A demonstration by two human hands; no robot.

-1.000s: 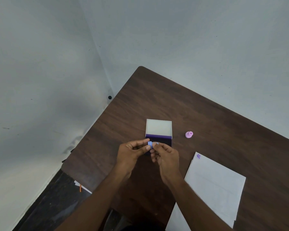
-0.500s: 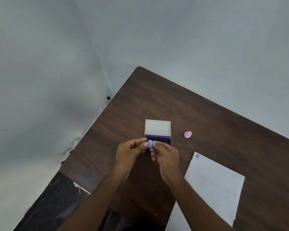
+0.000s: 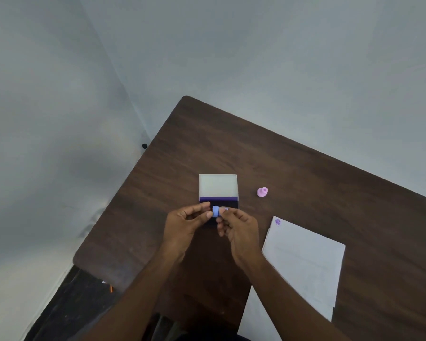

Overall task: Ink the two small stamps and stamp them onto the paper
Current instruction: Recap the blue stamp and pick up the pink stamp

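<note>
A small blue stamp (image 3: 215,211) is pinched between the fingertips of my left hand (image 3: 185,227) and my right hand (image 3: 240,230), just above the near part of the ink pad. The ink pad (image 3: 219,202) lies open on the table, its pale lid (image 3: 218,187) folded back and its dark purple pad partly hidden by my fingers. A pink stamp (image 3: 262,192) rests on the table to the right of the pad. White paper (image 3: 303,264) lies at the right, with one purple print (image 3: 277,221) at its top left corner.
The dark wooden table (image 3: 280,163) stands in a corner between two pale walls. Its left edge drops to a dark floor (image 3: 67,303), where a small orange item (image 3: 111,288) lies. More white sheets stick out under the top paper.
The blue stamp has been turned between my fingertips, so its round edge now shows more. Both hands stay over the ink pad.
</note>
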